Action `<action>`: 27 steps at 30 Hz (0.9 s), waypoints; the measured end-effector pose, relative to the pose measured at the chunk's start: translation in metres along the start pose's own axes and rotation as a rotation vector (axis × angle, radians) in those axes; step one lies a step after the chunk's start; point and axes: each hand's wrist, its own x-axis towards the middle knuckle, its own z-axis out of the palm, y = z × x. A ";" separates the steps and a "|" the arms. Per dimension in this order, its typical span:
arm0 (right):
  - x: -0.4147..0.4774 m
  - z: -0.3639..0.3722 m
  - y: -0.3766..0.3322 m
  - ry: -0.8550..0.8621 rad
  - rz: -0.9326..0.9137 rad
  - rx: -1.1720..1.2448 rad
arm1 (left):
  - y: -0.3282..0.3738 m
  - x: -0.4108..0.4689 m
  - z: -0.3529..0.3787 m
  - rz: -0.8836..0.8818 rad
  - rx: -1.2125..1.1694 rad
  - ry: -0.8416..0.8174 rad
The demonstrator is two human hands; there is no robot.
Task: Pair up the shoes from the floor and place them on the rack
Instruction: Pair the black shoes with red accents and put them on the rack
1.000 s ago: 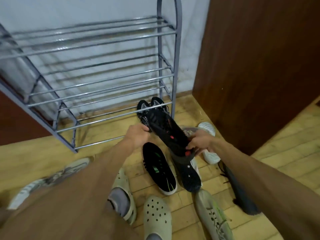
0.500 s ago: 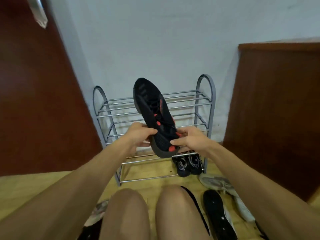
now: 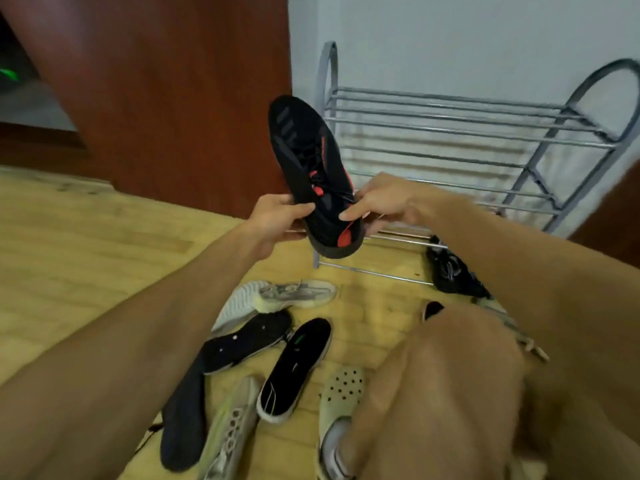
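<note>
Both hands hold a black sneaker with red accents (image 3: pixel 308 161) in the air, toe pointing up, in front of the grey metal shoe rack (image 3: pixel 485 133). My left hand (image 3: pixel 277 220) grips its left side near the heel. My right hand (image 3: pixel 384 202) pinches the heel end from the right. Another black shoe (image 3: pixel 450 271) lies under the rack's lowest bars. On the floor below lie a grey-white sneaker (image 3: pixel 294 294), two black slip-on shoes (image 3: pixel 249 341) (image 3: pixel 298 368), a pale green sneaker (image 3: pixel 232 431) and a dark shoe (image 3: pixel 183 420).
A beige perforated clog (image 3: pixel 341 389) is on my foot beside my knee (image 3: pixel 450 393). A dark brown wooden panel (image 3: pixel 156 98) stands left of the rack, and a white wall (image 3: pixel 467 39) behind it. The floor is light wooden parquet (image 3: pixel 86 254).
The view has swung left, so the rack now sits to the right. The black and red sneaker stays raised in both hands, lifted from the floor a second ago.
</note>
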 end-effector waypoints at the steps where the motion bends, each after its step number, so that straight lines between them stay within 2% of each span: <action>1: 0.009 0.013 0.001 -0.010 0.014 0.017 | -0.011 0.001 -0.008 -0.017 -0.003 0.008; 5: 0.047 0.065 0.027 -0.013 0.111 0.040 | -0.057 0.003 -0.035 -0.119 0.039 0.017; 9: 0.077 0.110 0.064 0.018 0.202 0.007 | -0.118 0.011 -0.061 -0.279 0.155 0.049; 13: 0.095 0.145 0.096 0.048 0.285 0.047 | -0.189 0.013 -0.080 -0.442 0.171 0.078; 19: 0.120 0.184 0.134 0.046 0.351 0.158 | -0.270 0.025 -0.104 -0.609 0.468 0.085; 24: 0.144 0.208 0.159 0.073 0.381 0.135 | -0.305 0.040 -0.130 -0.507 0.642 0.174; 27: 0.155 0.220 0.165 0.069 0.386 0.110 | -0.320 0.051 -0.149 -0.491 0.903 0.282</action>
